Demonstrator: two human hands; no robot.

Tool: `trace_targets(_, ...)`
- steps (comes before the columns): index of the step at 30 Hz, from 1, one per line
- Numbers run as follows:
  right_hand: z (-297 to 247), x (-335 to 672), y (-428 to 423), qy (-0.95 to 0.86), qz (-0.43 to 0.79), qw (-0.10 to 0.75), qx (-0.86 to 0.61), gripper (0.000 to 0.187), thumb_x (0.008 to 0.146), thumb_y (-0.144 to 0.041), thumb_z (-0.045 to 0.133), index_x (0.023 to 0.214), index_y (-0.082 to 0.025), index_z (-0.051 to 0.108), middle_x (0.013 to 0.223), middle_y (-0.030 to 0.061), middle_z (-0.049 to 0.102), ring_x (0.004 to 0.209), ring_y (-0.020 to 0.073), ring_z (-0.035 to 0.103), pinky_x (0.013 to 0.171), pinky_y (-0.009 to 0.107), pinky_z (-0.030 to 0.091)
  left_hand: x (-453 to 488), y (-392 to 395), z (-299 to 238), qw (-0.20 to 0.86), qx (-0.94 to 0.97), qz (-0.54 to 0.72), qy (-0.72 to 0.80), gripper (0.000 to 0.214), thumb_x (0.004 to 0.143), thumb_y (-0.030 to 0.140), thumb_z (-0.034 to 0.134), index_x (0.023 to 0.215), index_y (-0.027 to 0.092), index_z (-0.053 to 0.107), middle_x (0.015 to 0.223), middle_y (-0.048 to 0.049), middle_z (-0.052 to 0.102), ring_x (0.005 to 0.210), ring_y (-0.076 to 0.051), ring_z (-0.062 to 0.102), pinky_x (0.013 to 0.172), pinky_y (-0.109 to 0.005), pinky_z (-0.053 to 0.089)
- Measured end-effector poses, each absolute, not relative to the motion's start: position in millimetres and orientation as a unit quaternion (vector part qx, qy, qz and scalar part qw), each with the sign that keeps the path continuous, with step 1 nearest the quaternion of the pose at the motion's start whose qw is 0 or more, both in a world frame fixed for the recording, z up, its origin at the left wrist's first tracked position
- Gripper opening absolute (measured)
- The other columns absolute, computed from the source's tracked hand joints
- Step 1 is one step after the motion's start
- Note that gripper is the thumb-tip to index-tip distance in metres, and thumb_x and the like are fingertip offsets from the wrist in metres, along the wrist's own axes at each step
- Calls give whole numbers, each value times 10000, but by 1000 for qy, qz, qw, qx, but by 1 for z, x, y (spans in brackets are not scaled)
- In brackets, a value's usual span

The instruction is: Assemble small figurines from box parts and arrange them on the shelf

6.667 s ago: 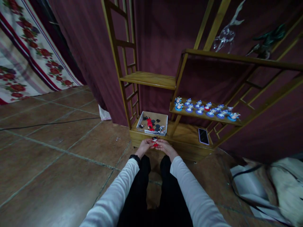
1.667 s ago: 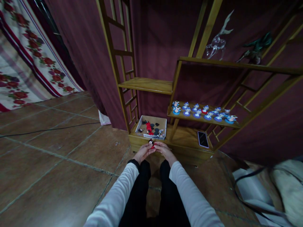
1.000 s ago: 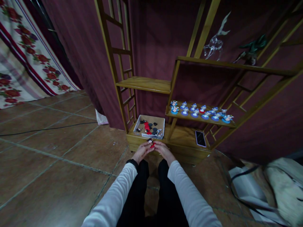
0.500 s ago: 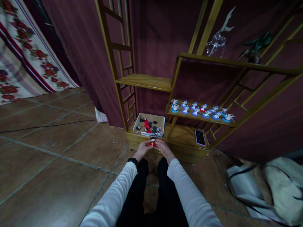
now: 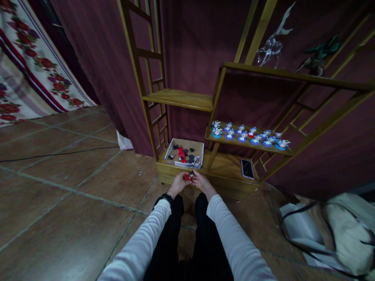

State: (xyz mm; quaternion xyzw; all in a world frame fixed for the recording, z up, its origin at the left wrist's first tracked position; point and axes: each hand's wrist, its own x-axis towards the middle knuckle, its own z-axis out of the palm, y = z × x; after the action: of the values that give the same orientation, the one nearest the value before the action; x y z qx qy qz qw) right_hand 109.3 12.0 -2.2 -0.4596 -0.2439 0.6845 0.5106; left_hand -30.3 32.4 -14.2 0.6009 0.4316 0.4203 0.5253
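Note:
A small red doll figurine with dark hair is held between both hands, tilted to the right, in front of the low shelf. My left hand has its fingers closed on the figurine's red lower part. On the other side, my right hand pinches it near the head. Just beyond the hands, a shallow cardboard box rests on the bottom shelf. Inside it lie red pieces, dark discs and several small figure parts, too small to make out fully.
Several figurines on blue and purple bases stand in rows on the middle shelf. A phone lies on the bottom shelf. Higher up are a clear deer ornament and a dark green ornament. A bag sits on the floor at right.
The figurine was upright and facing me; now it is tipped to the right between my hands. Both hands have turned slightly with it. The box and shelves look unchanged.

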Motion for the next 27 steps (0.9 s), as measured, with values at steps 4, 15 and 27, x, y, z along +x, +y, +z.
trace_targets(4,-1,110,12,-224,699,513,-445,206,728,-346,570,805,-155,582,730,38,640,679,138,621,649,266,494,-30,32,-15,525,609,414,427,376,528,65,676,884,132,573,761,-5,634,670,-113,575,669,-253,458)
trace_targets(15,5,111,11,-207,719,512,-422,144,726,-249,539,822,-159,597,771,49,659,741,152,629,686,272,496,-31,29,-7,488,627,420,438,435,545,75,689,962,143,590,859,-44,657,771,-153,601,768,-322,471)
trace_targets(27,9,112,9,-224,722,505,-416,196,731,-315,547,870,-182,587,784,41,646,763,157,622,726,303,495,-34,30,-9,455,651,419,440,463,555,55,676,1001,151,596,902,-66,649,804,-176,598,806,-348,450)
